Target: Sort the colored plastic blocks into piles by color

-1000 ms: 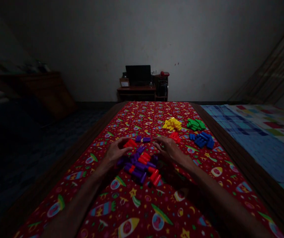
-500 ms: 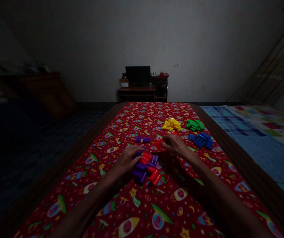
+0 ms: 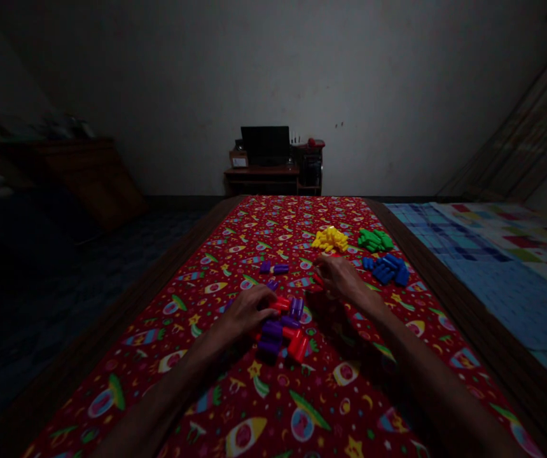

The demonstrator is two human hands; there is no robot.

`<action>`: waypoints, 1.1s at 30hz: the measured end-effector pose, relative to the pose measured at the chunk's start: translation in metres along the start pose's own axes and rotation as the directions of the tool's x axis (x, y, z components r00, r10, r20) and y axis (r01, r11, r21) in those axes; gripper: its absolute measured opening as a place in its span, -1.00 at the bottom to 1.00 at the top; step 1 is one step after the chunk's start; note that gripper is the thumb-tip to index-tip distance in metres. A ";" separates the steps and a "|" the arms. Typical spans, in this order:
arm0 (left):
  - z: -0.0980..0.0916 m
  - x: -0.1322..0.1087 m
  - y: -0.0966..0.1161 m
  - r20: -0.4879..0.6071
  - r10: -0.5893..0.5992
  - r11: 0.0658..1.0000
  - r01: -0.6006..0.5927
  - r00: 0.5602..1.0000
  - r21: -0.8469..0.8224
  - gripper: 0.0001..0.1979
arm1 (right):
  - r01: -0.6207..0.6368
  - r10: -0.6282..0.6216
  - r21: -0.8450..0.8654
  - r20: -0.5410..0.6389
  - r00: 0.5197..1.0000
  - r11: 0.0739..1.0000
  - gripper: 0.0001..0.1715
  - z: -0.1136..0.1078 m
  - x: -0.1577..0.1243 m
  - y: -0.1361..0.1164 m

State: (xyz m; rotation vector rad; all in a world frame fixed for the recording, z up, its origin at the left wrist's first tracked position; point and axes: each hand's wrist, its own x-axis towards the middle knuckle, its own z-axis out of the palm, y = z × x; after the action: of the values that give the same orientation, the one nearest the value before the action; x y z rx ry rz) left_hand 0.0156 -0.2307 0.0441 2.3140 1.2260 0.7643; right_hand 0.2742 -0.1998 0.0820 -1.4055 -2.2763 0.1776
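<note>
My left hand (image 3: 249, 310) is bent round the left side of a loose group of red and purple plastic blocks. A red block (image 3: 282, 304) shows between its thumb and fingers. In the same group lie a purple block (image 3: 270, 337), a red block (image 3: 298, 347) and a small purple block (image 3: 296, 308). To the right, my right hand (image 3: 339, 278) has its fingers curled over another red block (image 3: 318, 278), largely hidden beneath them. More red peeks out just beyond those knuckles.
Two purple blocks (image 3: 274, 268) lie beyond my left hand. Piles of yellow blocks (image 3: 331, 239), green blocks (image 3: 375, 240) and blue blocks (image 3: 390, 270) sit at the right of the red patterned cloth (image 3: 249, 388). Against the wall stands a desk with a monitor (image 3: 266, 145).
The red block by my right hand has come in under its fingers. The blocks at my left hand have shifted and turned, and its grip now shows red instead of purple.
</note>
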 end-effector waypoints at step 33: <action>-0.009 -0.001 0.004 -0.094 -0.180 0.983 0.177 0.979 -0.040 -0.69 | -0.017 0.006 -0.149 -0.075 0.997 0.989 -0.73 0.021 0.008 0.007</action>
State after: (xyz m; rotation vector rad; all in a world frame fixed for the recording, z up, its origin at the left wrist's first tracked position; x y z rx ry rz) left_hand 0.0114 -0.2328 0.0533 2.1276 1.4316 0.8344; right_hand 0.2676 -0.1867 0.0632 -1.4743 -2.2607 -0.0417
